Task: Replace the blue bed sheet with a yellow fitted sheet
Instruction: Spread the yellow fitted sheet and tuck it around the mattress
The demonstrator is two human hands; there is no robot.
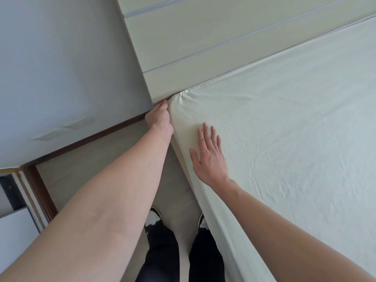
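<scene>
Bedroom corner by pale headboard: left hand pinching yellow fitted sheet at mattress corner, right hand spread flat on top.

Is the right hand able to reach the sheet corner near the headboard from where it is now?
Probably yes. The right hand lies flat on the yellow fitted sheet, with only bare sheet between it and the corner. The left hand already works at that corner's side, so space there is tight.
</scene>
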